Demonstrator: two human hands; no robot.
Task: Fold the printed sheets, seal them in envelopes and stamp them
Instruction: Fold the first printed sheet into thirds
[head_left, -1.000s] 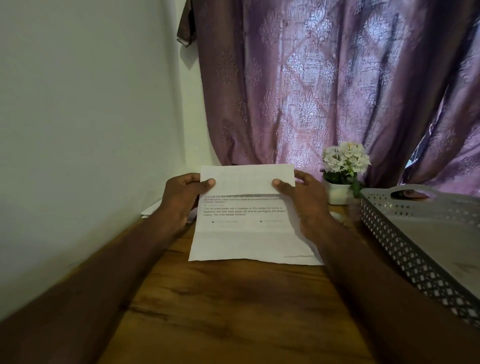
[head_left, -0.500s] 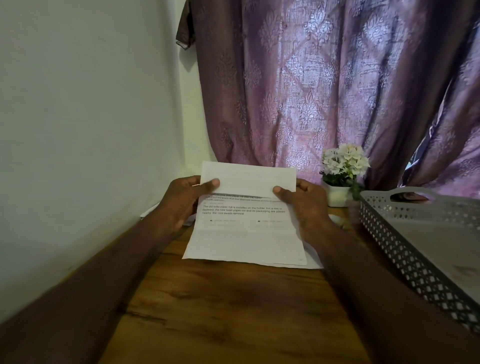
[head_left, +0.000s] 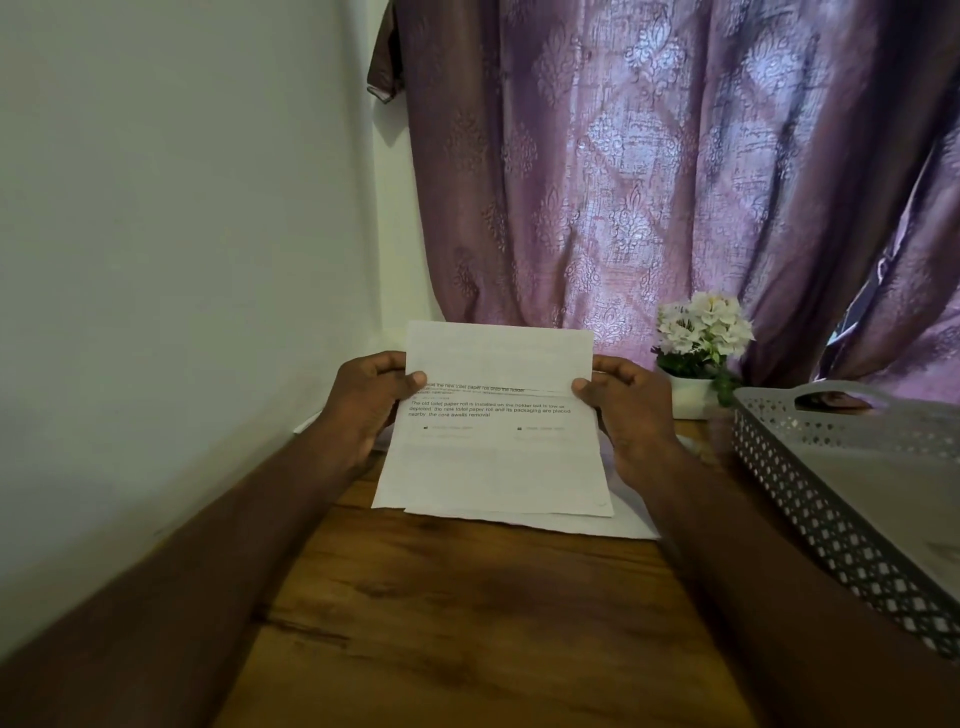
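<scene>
Pinching a folded printed sheet (head_left: 496, 415), both hands (head_left: 363, 405) hover over a wooden table (head_left: 467, 623) beside purple curtains (head_left: 649, 156).

Both forearms reach forward side by side, the left hand (head_left: 363, 405) and right hand (head_left: 631, 410) raised facing each other, thumbs on top pinching inward, fingers curled behind.

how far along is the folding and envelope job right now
Early. Done: nothing finished shows. In hand: the left hand and right hand pinch a printed sheet, its top flap turned down, not creased flat. Left: more paper lies under it on the table; no envelopes or stamps in view.
</scene>
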